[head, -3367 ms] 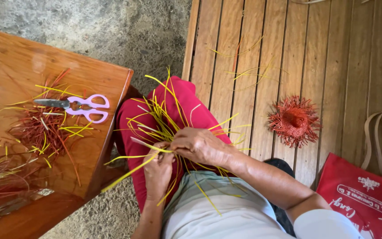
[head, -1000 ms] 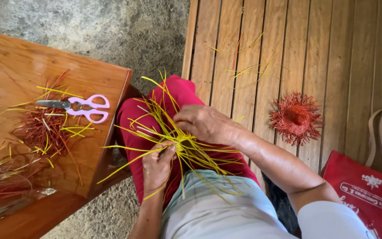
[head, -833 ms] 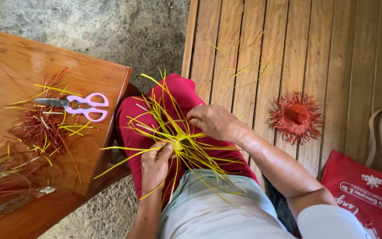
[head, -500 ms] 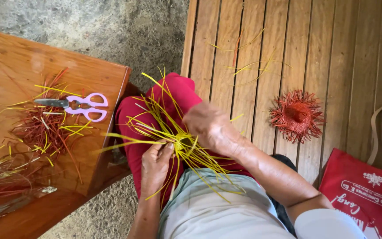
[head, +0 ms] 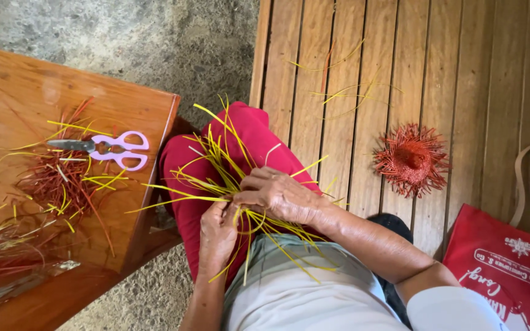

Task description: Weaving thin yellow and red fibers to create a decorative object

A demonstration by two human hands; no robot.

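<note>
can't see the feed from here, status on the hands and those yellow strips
Left hand and right hand both gripping the yellow strips over the lap. Scissors lie untouched on the wooden table. Nothing in the way.

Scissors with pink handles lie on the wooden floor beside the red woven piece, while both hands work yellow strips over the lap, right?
Not quite. The head view shows the scissors on the wooden table; the red woven piece lies apart on the floor. Both the left hand and right hand do grip the yellow strips.

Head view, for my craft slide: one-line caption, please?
Both hands, left hand and right hand, grip yellow strips over a red-clad lap; pink scissors lie nearby.
</note>
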